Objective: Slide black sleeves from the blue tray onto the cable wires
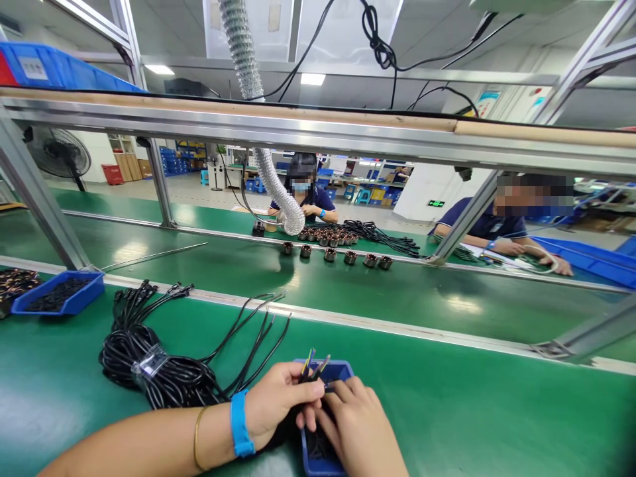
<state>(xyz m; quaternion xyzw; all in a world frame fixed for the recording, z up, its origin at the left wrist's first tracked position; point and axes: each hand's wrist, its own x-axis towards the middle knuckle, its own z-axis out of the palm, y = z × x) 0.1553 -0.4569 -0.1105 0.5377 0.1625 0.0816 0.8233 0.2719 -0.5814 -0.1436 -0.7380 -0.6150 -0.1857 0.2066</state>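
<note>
My left hand, with a blue band at the wrist, pinches black cables between thumb and fingers. Their stripped ends point up and show thin coloured wires. Close beside it, my right hand has its fingers curled in toward the cable ends; whatever they grip is hidden. Under both hands stands a small blue bin holding small black parts. To the left lies a coiled bundle of black cables, bound with clear wrap, several loose ends reaching toward the hands.
Another blue bin of black parts stands at the left. Metal-and-copper motor cores line the strip beyond the bench rail. A flexible duct hangs down ahead. Two people sit across, one handling a pale cable.
</note>
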